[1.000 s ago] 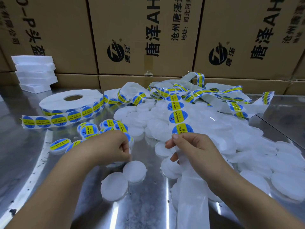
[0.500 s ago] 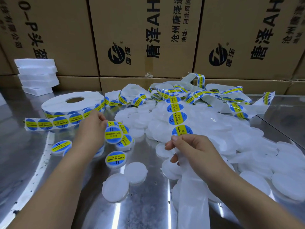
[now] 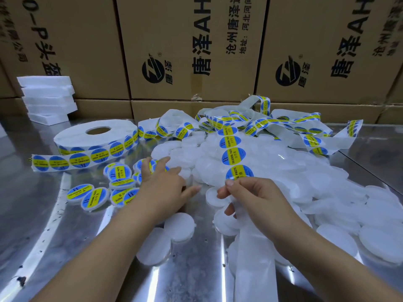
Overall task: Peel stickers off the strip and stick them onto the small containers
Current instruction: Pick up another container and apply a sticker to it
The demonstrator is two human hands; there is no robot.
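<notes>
Brown printed cardboard boxes [image 3: 192, 46] lined the far edge of the shiny metal table [image 3: 39, 214]. A heap of plain white round plastic containers [image 3: 272, 168] spread from the table's middle toward its right edge. Over it ran the white backing strip of blue-and-yellow round stickers [image 3: 233, 153], pinched by the right hand [image 3: 259, 197]. The left hand [image 3: 162, 188], fingers spread and grasping nothing, hovered beside the stickered containers [image 3: 96, 197].

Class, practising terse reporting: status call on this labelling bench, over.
Left hand open at unlabelled containers. Right hand pinches sticker strip at nearest sticker. Nothing between hands and pile; labelled containers off left.
</notes>
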